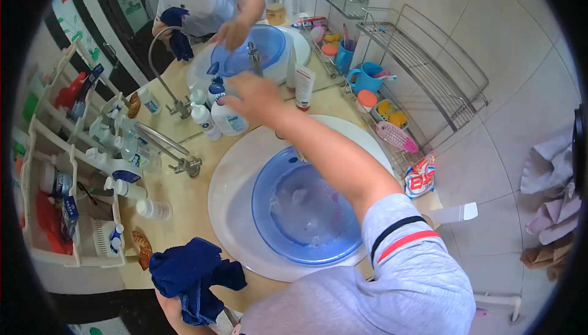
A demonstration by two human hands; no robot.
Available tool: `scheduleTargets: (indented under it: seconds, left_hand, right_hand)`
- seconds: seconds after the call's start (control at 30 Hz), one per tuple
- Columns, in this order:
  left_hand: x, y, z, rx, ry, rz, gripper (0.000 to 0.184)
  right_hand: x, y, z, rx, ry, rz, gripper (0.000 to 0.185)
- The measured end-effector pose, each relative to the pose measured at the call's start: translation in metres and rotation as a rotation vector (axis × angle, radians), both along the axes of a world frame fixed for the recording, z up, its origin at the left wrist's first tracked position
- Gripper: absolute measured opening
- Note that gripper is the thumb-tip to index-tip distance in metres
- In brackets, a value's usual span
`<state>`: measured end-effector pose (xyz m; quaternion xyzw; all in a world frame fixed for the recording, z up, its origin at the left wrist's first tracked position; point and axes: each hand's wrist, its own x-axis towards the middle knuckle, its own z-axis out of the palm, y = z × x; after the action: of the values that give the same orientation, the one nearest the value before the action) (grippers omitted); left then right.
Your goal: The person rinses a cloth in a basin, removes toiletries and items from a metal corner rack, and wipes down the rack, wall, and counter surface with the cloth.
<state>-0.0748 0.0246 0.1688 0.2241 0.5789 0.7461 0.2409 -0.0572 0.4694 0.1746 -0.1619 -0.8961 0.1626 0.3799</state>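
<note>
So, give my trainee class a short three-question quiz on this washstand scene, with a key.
1. Fill the gap: the blue basin sits in the white ____.
2. True or false: the cloth at the left hand is white.
3. In this view, what do the fingers of the right hand come closest to?

Key
1. Sink.
2. False: the cloth at the left hand is dark blue.
3. The white bottle with a dark blue pump; whether they touch it can't be told.
</note>
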Motion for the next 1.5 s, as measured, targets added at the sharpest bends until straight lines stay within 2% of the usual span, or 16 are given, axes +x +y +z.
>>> scheduleTargets:
  seconds: [0.07, 0.17, 0.3, 0.37, 0.43, 0.47, 0.57, 0.67, 0.87, 0.97, 1.07, 1.13, 1.3, 1.37, 1.47, 1.5]
  left_hand:
    - [-0.002, 0.006, -0.002, -0.002, -0.003, -0.015, 0.064]
    - [-0.003, 0.007, -0.003, -0.007, -0.01, -0.045, 0.065]
    - [0.0, 0.021, -0.003, 0.003, -0.01, -0.11, 0.067]
    - [0.005, 0.027, -0.002, 0.015, -0.008, -0.148, 0.068]
    - [0.013, 0.028, 0.002, -0.008, -0.026, -0.139, 0.069]
    - [0.016, 0.03, 0.007, -0.073, -0.06, -0.098, 0.08]
    - [0.02, 0.037, 0.016, 0.038, -0.056, -0.18, 0.075]
    - [0.018, 0.034, 0.016, -0.06, -0.079, -0.258, 0.066]
    - [0.019, 0.036, 0.006, -0.022, -0.074, -0.461, 0.049]
    - [0.021, 0.032, 0.009, -0.075, -0.057, -0.545, 0.048]
    - [0.022, 0.03, 0.001, -0.044, -0.062, -0.587, 0.05]
    - [0.027, 0.028, -0.001, -0.023, -0.037, -0.571, 0.05]
    - [0.052, 0.025, 0.012, -0.033, -0.132, -0.393, 0.063]
    - [0.052, 0.014, -0.001, -0.036, -0.094, -0.329, 0.07]
    - [0.051, 0.005, -0.006, -0.071, -0.079, -0.289, 0.073]
    - [0.051, 0.006, -0.007, -0.075, -0.073, -0.273, 0.073]
  right_hand:
    - [0.038, 0.029, -0.002, -0.195, 0.282, -0.118, 0.024]
    - [0.111, 0.111, -0.033, -0.124, 0.342, -0.501, 0.026]
    - [0.185, 0.156, -0.066, -0.194, -0.174, -0.762, 0.034]
    - [0.203, 0.185, -0.089, -0.097, -0.298, -0.725, 0.034]
    - [0.21, 0.215, -0.094, -0.199, -0.317, -0.652, 0.032]
    - [0.212, 0.221, -0.096, -0.193, -0.326, -0.678, 0.03]
    - [0.204, 0.203, -0.069, -0.068, -0.38, -0.791, 0.027]
    - [0.199, 0.165, -0.048, 0.14, -0.28, -0.709, 0.025]
    - [0.175, 0.056, 0.0, 0.288, 0.034, -0.459, 0.017]
    - [0.158, -0.005, 0.033, 0.268, 0.152, -0.233, 0.015]
    - [0.131, -0.056, 0.037, 0.191, 0.135, 0.034, 0.015]
    - [0.105, -0.084, 0.02, 0.067, 0.082, 0.188, 0.015]
    - [0.038, -0.118, -0.075, 0.205, -0.097, 0.3, 0.01]
    - [0.012, -0.117, -0.116, 0.129, -0.171, 0.31, 0.013]
    - [0.011, -0.122, -0.102, 0.243, 0.114, 0.204, 0.015]
    - [0.015, -0.12, -0.097, 0.181, 0.131, 0.235, 0.014]
